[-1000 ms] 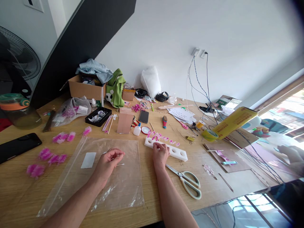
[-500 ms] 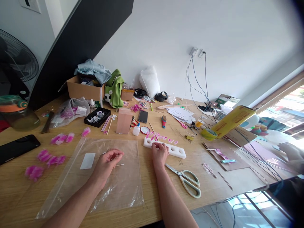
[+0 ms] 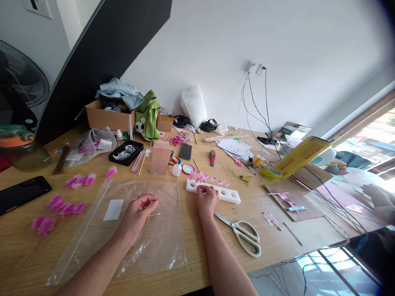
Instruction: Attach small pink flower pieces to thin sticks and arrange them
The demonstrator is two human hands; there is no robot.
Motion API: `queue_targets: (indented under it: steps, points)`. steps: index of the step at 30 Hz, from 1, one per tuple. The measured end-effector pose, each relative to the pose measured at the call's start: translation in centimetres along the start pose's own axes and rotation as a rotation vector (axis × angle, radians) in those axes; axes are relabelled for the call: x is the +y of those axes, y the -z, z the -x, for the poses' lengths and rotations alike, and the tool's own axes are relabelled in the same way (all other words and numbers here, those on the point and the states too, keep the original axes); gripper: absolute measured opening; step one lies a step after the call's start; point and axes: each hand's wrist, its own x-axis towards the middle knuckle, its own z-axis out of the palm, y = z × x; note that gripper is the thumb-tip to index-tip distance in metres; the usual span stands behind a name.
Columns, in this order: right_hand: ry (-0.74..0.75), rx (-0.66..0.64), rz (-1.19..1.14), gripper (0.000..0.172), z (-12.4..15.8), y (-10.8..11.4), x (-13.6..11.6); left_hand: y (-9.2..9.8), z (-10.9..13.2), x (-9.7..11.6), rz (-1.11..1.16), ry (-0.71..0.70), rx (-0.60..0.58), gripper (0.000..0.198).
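My left hand hovers over a clear zip bag, its thumb and fingertips pinched together; whatever they hold is too small to make out. A thin white-tipped stick like a cotton swab shows beneath the palm, and whether it is held or lying on the bag is unclear. Fingers bent and closed, my right hand is at the near side of a white block with round holes; what its fingertips grip is hidden. Small pink pieces sit in a row just behind the block. Scissors lie right of my right wrist.
Fluffy pink pieces and a black phone lie at the left. Behind the bag stand a glue bottle and a black tray. A yellow box leans at the right, near hanging cables and another person's hand.
Both hands keep nearly the same place and pose. The whole view has shifted very slightly; nothing on the table has visibly moved.
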Motion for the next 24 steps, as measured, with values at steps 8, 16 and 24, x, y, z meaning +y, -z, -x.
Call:
queue_targets:
  steps: [8,16,24]
  points:
    - [0.011,-0.014,-0.013,0.02,0.14,0.2,-0.11,0.06,0.11,0.16,-0.004,-0.003,-0.001,0.03]
    - [-0.002,-0.033,-0.016,0.02,0.15,0.03,0.09,0.07,-0.07,-0.01,-0.009,0.014,0.006,0.033]
    - [-0.004,-0.035,-0.009,0.019,0.04,0.01,0.12,0.17,-0.13,-0.06,-0.011,0.036,0.008,0.036]
